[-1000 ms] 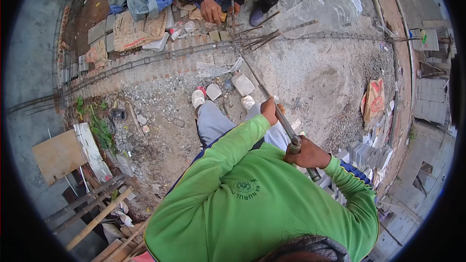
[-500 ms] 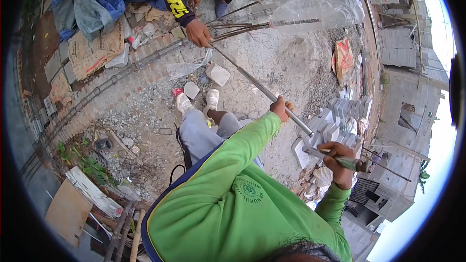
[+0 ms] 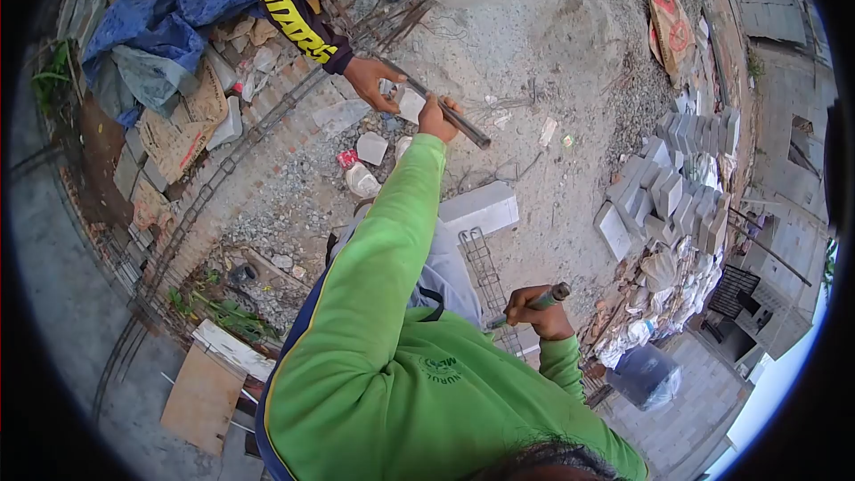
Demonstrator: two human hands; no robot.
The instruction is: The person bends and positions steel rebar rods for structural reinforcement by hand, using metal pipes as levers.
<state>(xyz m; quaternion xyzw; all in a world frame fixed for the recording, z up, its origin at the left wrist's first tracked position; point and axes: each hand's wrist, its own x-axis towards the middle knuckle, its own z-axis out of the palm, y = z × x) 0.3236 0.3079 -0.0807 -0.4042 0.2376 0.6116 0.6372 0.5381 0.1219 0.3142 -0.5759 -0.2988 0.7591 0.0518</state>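
My left hand [image 3: 435,119] reaches forward with its fingers wrapped round a metal pipe [image 3: 476,134], whose end sticks out past my fist. Farther along the same pipe, a co-worker's hand [image 3: 368,80] in a dark sleeve with yellow letters overlaps it. Held close to my body on the right, my right hand [image 3: 540,313] grips a tool with a green handle [image 3: 549,296]; a narrow grey part shows on its other side, and the tool's exact kind is hidden by my fingers. Below that hand, a wire rebar cage [image 3: 479,260] lies on the ground.
A pale block [image 3: 481,208] lies in front of my legs. Stacked grey paving blocks [image 3: 663,196] stand at the right, near a blue-grey bucket [image 3: 643,376]. Long rebar [image 3: 227,163] runs along the left. A blue tarp [image 3: 169,13] and a torn paper sack [image 3: 670,27] lie farther off.
My left hand and the pipe have moved forward and left, nearer the co-worker's hand. My right hand has drawn back from the pipe's end toward my body, still holding the tool.
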